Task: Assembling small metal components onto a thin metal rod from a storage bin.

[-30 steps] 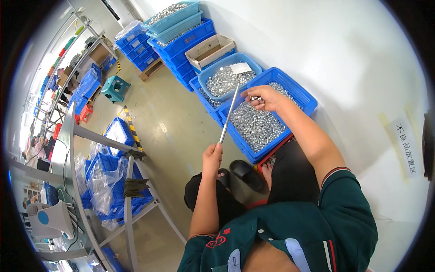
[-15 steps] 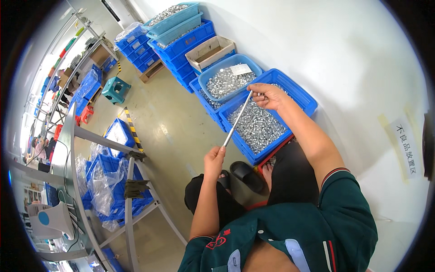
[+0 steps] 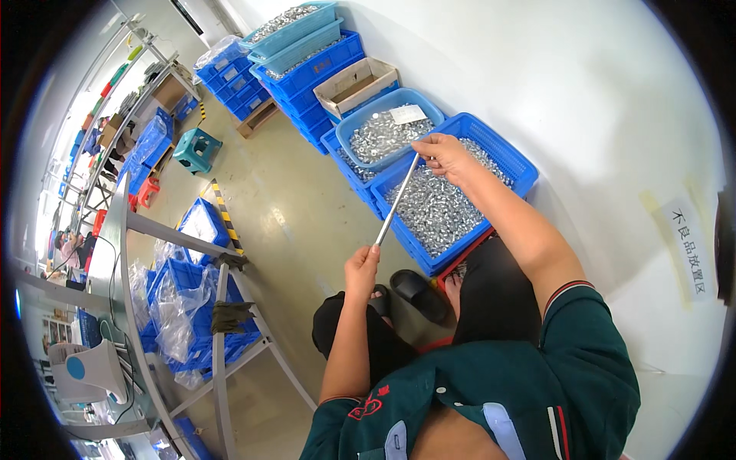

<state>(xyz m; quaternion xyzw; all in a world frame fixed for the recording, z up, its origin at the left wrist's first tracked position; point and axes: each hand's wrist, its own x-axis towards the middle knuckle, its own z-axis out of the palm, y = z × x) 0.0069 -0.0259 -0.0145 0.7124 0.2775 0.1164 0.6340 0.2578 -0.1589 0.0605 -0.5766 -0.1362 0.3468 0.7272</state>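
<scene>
"Left hand [image 3: 362, 270] and right hand [image 3: 443, 157] are both at one thin metal rod [image 3: 397, 205], near the middle of the frame. How is each of them set?"

"The left has its fingers folded round the rod's lower end, gripping it. The right has thumb and fingertips drawn together at the upper end. Whether they pinch the rod itself or a small piece at its tip, I cannot tell."

"Which way does the rod lie?"

"It slants from the left hand up and to the right, its upper part in front of the left side of a blue basket [image 3: 515, 162], right of centre."

"And what does the basket hold?"

"A loose heap of small shiny metal parts [image 3: 441, 218]. Just above and to the left is a lighter blue tub [image 3: 435, 112] with more such parts and a white card [image 3: 408, 114]."

"What about the upper part of the frame?"

"An open cardboard box [image 3: 345, 79] sits beside stacked blue crates [image 3: 326, 60], and a green stool [image 3: 198, 150] stands at the upper left."

"Lower down?"

"One black slipper [image 3: 418, 297] lies on the floor below the basket. At the lower left, clear plastic bags [image 3: 176, 322] drape over blue bins [image 3: 202, 337]."
</scene>
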